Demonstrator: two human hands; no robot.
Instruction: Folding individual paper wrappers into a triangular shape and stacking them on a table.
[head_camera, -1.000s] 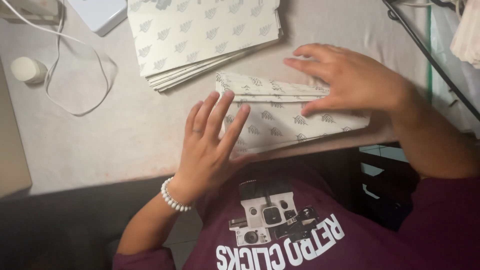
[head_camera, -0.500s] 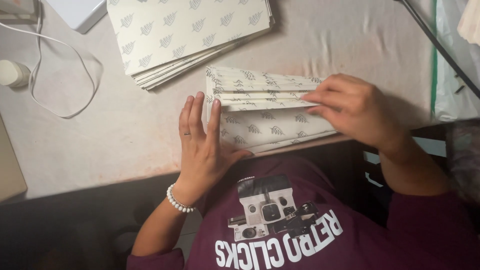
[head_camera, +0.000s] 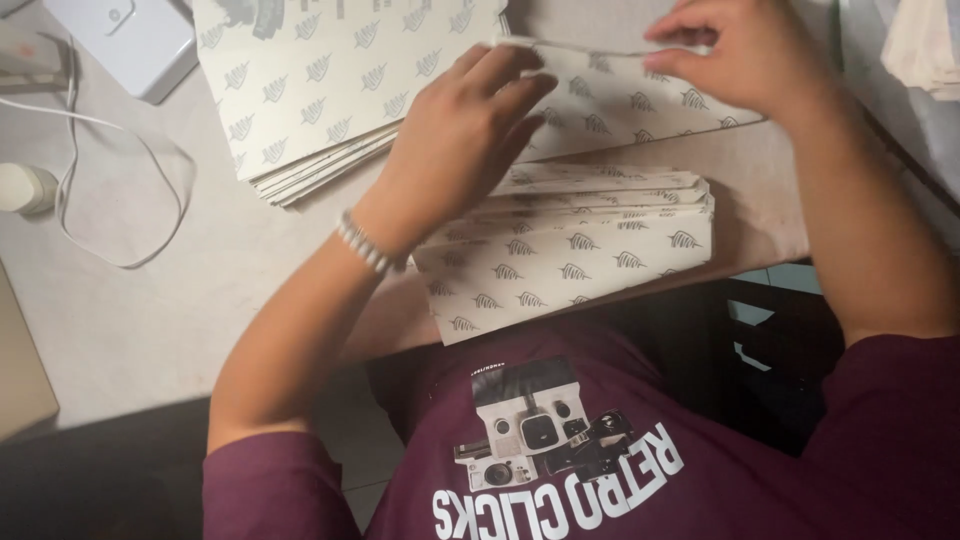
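Two hands are seen at work on one cream sheet (head_camera: 640, 95) printed with grey leaf marks, held just above the counter (head_camera: 150, 330) beyond a folded pile (head_camera: 570, 250) of the same stock. The left hand (head_camera: 460, 130) lies on the sheet's left part, fingers extended and close together; the right hand (head_camera: 745, 55) pinches the upper edge between thumb and fingertips. The fold is judged best made with edges aligned first, then the crease pressed flat from the middle outward (thin paper skews easily). The material appears matte, stiffish, rectangular. A flat stack (head_camera: 330, 90) of unfolded sheets rests to the left; a white box (head_camera: 130, 40) and a looped white cable (head_camera: 120, 180) lie further off.
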